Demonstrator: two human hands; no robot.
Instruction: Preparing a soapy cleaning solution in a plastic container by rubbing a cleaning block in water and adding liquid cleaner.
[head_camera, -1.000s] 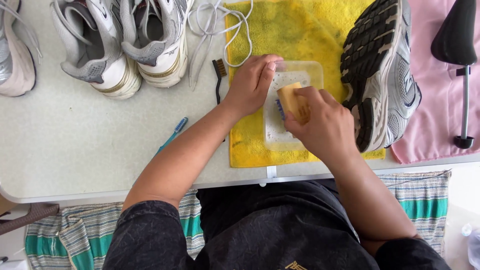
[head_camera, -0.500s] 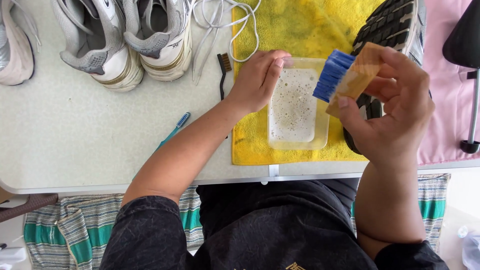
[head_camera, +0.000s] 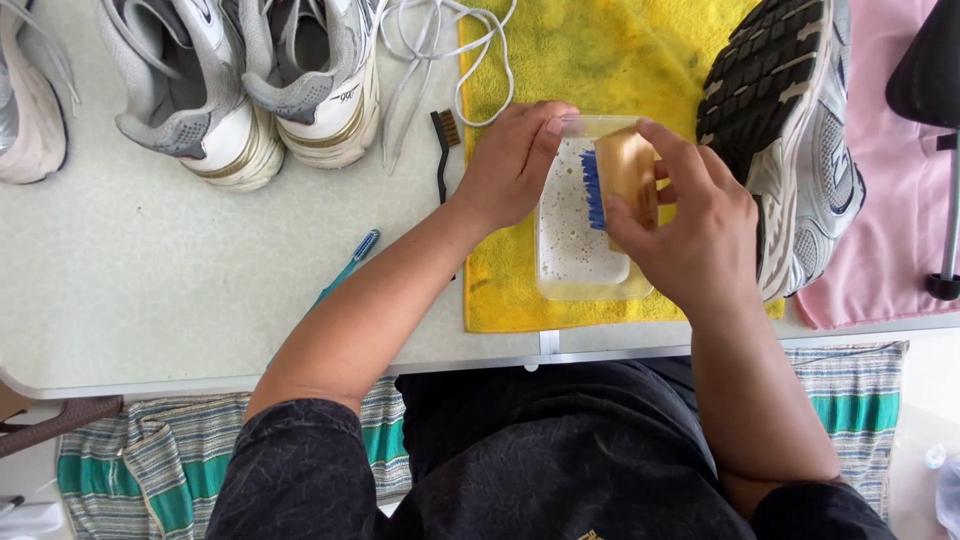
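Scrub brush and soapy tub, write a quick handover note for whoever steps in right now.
Left hand steadies the clear plastic tub of sudsy water on the yellow towel.
Right hand grips the wooden scrub brush, blue bristles facing left, over the tub.
Sneaker lies on its side, sole showing, right of the tub.
Done: laces out.
Left: scrubbing the shoe, by the look of it.

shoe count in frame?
4: one cut off at the left edge, two side by side at top left, one sole-up on the right. More may lie outside the view.
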